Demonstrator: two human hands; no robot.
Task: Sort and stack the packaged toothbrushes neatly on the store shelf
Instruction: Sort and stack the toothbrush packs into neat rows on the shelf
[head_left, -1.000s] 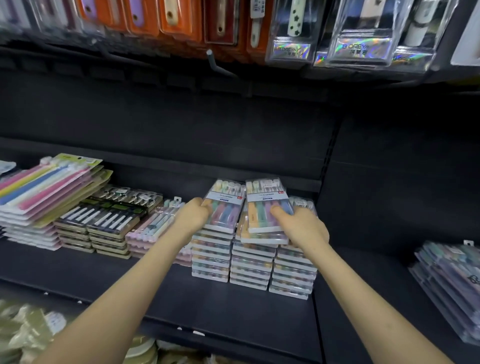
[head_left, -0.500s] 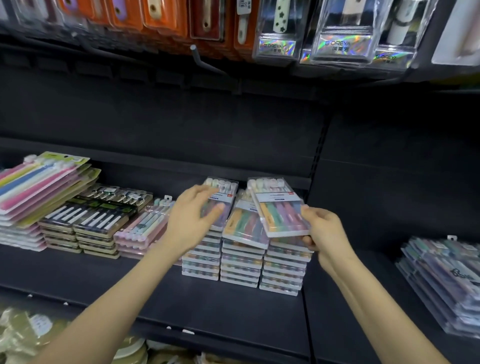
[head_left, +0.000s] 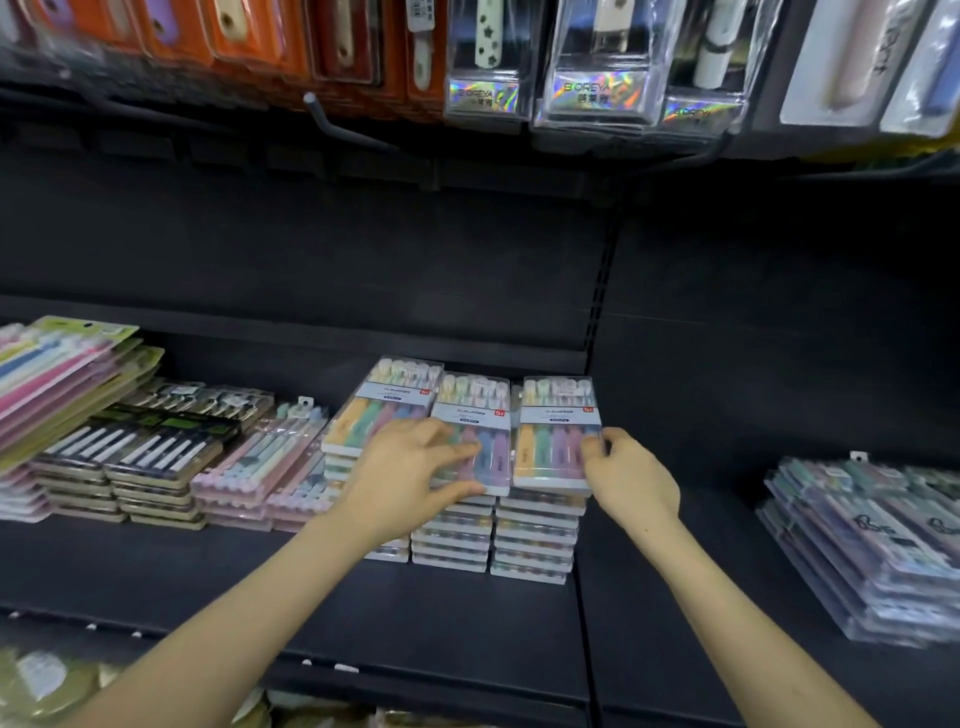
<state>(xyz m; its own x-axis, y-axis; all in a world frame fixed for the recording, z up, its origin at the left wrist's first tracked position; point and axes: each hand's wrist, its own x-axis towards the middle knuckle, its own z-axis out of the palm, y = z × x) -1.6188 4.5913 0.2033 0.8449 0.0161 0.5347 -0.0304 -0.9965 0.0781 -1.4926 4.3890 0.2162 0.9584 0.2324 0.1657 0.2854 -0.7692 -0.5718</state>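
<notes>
While final squaring remained, the left hand (head_left: 410, 478) gripped the top pack (head_left: 475, 415) of the middle stack (head_left: 452, 540) with curled fingers (head_left: 447, 452); the right hand (head_left: 631, 480) pinched the toothbrush pack (head_left: 556, 431) just right of it.

Dark matte shelf (head_left: 441, 623), small white marks (head_left: 324, 665) on its front lip. Behind shelf: dark back panel (head_left: 311, 249) with horizontal seams. At shelf's right end: slotted upright (head_left: 600, 312), then a second dark bay (head_left: 753, 364). Above shelf: a grey hook (head_left: 332, 117) sticking out and a row of hanging packs (head_left: 597, 67), orange cards to the left, clear ones with holographic labels to the right. Below shelf: blurred pale goods (head_left: 47, 680). Light dim on shelf, brighter above it.
</notes>
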